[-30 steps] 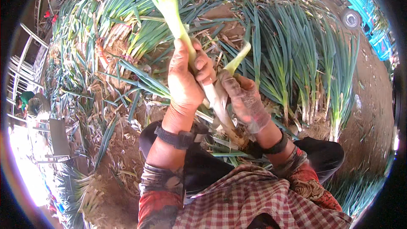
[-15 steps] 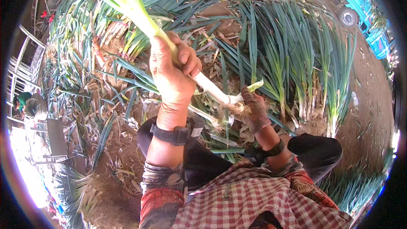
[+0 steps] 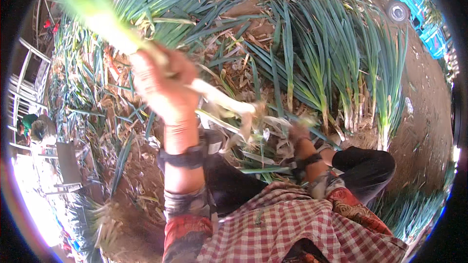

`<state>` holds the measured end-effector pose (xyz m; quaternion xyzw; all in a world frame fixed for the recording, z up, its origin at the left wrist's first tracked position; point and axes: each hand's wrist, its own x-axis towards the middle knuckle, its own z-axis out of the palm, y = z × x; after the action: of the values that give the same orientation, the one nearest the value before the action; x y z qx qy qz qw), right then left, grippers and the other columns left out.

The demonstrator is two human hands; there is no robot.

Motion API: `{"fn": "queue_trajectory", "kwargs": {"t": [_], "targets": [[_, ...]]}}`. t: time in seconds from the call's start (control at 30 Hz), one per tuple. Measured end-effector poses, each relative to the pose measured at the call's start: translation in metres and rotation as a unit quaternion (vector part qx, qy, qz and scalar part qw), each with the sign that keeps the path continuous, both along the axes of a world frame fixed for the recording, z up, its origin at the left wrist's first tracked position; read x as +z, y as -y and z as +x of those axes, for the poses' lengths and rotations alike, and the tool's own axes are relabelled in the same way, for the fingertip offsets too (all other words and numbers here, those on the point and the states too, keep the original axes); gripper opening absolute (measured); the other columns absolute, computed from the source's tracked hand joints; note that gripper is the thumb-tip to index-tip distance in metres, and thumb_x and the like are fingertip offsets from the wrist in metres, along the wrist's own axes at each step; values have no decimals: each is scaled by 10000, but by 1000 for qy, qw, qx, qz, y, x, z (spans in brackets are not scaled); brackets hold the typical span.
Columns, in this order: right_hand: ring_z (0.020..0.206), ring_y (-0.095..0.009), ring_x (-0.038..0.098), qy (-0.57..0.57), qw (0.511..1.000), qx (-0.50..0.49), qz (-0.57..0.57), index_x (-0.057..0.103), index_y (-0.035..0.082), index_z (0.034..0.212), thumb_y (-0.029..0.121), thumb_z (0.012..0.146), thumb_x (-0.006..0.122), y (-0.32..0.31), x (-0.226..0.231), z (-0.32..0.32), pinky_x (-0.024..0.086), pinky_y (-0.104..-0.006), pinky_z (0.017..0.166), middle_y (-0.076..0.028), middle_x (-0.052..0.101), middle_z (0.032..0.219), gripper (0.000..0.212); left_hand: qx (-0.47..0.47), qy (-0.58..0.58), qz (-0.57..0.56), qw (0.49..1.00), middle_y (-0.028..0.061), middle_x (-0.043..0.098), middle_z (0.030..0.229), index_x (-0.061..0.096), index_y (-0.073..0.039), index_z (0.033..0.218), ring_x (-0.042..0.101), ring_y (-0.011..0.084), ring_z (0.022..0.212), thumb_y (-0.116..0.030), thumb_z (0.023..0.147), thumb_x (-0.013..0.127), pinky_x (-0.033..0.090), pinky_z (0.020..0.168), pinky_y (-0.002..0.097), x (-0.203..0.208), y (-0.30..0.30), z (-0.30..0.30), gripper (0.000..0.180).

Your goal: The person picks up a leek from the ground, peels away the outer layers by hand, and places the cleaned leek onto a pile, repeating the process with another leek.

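Observation:
My left hand (image 3: 163,80), blurred by motion, is closed round a large green onion. Its green top slants up past the hand to the upper left, and its white stalk (image 3: 222,98) points down to the right. A loose pale skin hangs by the root end. Lower right, my right hand (image 3: 301,139) is closed on a pale strip of outer leaf (image 3: 278,121), with a greenish tip smeared above the fingers. Another white-stemmed onion (image 3: 219,122) lies below the held one.
Bunches of green onions (image 3: 341,63) stand close by on the right; more lie in heaps (image 3: 161,0) at the far side. Peelings litter the soil. A blue vehicle (image 3: 409,0) is at the far right, a metal frame (image 3: 29,83) at the left.
My left hand has moved left with the green onion. My right hand has moved down and slightly right, away from the root end, with the leaf strip stretched from it.

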<state>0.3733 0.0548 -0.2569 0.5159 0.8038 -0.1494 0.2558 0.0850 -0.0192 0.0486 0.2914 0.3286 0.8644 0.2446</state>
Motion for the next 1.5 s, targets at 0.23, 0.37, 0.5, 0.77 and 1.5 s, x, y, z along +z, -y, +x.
{"fn": "queue_trajectory", "kwargs": {"t": [0.23, 0.37, 0.5, 0.77, 1.5], "targets": [[939, -333, 555, -186, 961, -205, -7, 500, 36, 1106, 356, 777, 564, -4, 97, 2, 445, -382, 785, -200, 522, 1103, 464, -49, 0, -11, 999, -3, 381, 560, 456, -100, 862, 331, 92, 427, -472, 831, 489, 280, 405, 234, -3, -7, -4, 374], [919, -276, 577, -580, 787, 30, 209, 483, 5, 1102, 165, 802, 592, 10, 205, -77, 473, -326, 737, -187, 538, 1070, 357, -77, 14, -14, 997, 15, 400, 581, 453, -89, 904, 359, 114, 445, -451, 835, 495, 324, 437, 260, -16, -16, 0, 372], [880, -220, 593, -661, 683, 178, 255, 498, -11, 1077, 93, 787, 601, 36, 216, -130, 477, -286, 701, -176, 558, 1036, 325, -96, 55, 8, 994, 54, 460, 650, 447, -83, 938, 419, 156, 478, -400, 849, 495, 382, 512, 289, -18, -18, 4, 333], [749, -213, 600, -684, 725, 44, 67, 561, 6, 962, 57, 726, 639, 49, 228, -140, 473, -284, 655, -118, 597, 843, 254, -85, 73, -11, 994, 120, 587, 859, 471, -88, 960, 602, 237, 659, -292, 832, 555, 522, 595, 358, -22, -17, 1, 256], [623, -224, 542, -640, 766, -9, 56, 535, 8, 786, 91, 698, 667, 39, 237, -137, 435, -310, 577, -120, 550, 727, 179, -66, 105, -37, 992, 61, 569, 758, 485, -82, 866, 604, 212, 699, -187, 807, 603, 509, 691, 360, -27, -29, 10, 169]]}}
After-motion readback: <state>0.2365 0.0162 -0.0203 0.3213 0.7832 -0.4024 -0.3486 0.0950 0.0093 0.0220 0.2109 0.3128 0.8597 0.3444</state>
